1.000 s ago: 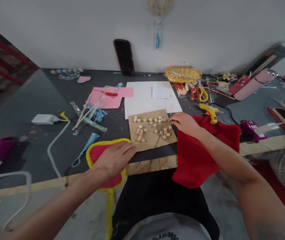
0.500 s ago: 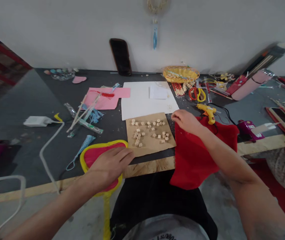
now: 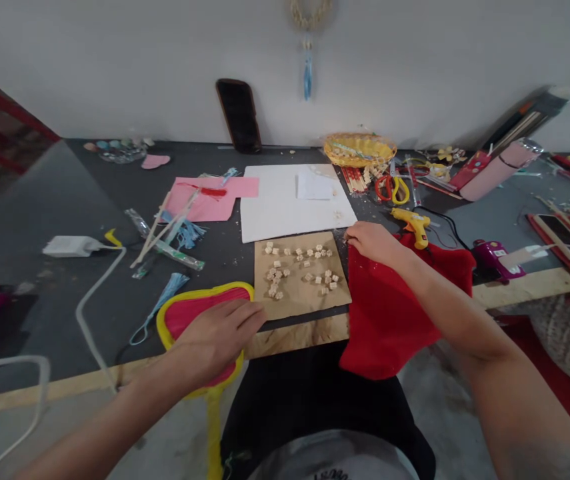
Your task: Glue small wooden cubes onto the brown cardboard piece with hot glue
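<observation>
A brown cardboard sheet (image 3: 297,273) lies near the table's front edge, with several small pale wooden beads (image 3: 278,274) scattered and clustered on it. My left hand (image 3: 222,333) reaches over a pink paddle-shaped piece with a yellow border (image 3: 185,310). Its fingers are stretched out, with the tips touching the sheet's lower left corner; the thumb is hidden. Just beyond the sheet's upper right side, my right hand (image 3: 372,240) has its fingers pinched together at the corner of a red cloth (image 3: 389,313). What lies between those fingertips is too small to make out.
Behind the sheet is a white board (image 3: 275,207). Scissors (image 3: 393,189), a yellow glue gun (image 3: 412,223) and a wicker basket (image 3: 359,150) stand to the right. Blue tassels (image 3: 169,290) and a white charger (image 3: 72,245) lie left. A phone (image 3: 239,117) leans on the wall.
The cardboard sheet has turned slightly and its top edge sits a little nearer me, the beads shifting with it. Both hands stay in nearly the same places.
</observation>
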A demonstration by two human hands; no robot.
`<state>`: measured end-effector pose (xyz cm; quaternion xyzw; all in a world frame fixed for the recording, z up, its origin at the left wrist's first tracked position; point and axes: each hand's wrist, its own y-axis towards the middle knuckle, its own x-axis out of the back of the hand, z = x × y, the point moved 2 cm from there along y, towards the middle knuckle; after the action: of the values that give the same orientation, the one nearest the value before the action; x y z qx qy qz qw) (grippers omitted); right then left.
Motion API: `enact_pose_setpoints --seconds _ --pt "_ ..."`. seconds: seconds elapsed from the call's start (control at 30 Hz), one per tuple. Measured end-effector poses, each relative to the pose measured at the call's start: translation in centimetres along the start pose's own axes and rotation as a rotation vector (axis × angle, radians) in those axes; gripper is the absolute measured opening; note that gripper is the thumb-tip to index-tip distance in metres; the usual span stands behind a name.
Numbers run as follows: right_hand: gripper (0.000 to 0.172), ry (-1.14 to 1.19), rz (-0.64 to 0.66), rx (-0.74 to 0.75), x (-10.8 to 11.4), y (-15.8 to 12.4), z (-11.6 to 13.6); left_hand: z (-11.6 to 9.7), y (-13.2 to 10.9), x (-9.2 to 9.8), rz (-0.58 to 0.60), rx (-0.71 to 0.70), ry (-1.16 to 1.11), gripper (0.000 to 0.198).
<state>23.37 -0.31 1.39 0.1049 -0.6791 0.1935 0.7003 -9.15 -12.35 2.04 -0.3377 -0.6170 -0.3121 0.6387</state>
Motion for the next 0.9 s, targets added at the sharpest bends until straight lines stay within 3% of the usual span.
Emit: enact_pose_setpoints --seconds 0.3,0.53,0.73,0.83,0.9 --pt "0.018 0.077 0.0 0.06 0.7 -0.3 0.3 -0.2 0.1 0.9 -0.008 -0.027 -0.001 0.045" --pt "0.014 0.018 -0.011 0.111 0.1 -0.2 0.6 -0.1 0.2 0.2 -0.027 0.01 -0.067 0.044" --pt "0.011 0.0 0.019 0.113 -0.2 0.5 0.0 -0.3 0.6 0.8 0.031 -0.005 -0.024 0.042" --pt "0.011 -0.022 0.049 0.111 -0.2 0.8 0.1 -0.5 0.9 1.3 0.032 0.005 -0.064 0.034" --pt "0.012 -0.034 0.056 0.108 -0.1 0.9 0.2 -0.4 1.1 1.6 -0.028 0.052 -0.119 0.024"
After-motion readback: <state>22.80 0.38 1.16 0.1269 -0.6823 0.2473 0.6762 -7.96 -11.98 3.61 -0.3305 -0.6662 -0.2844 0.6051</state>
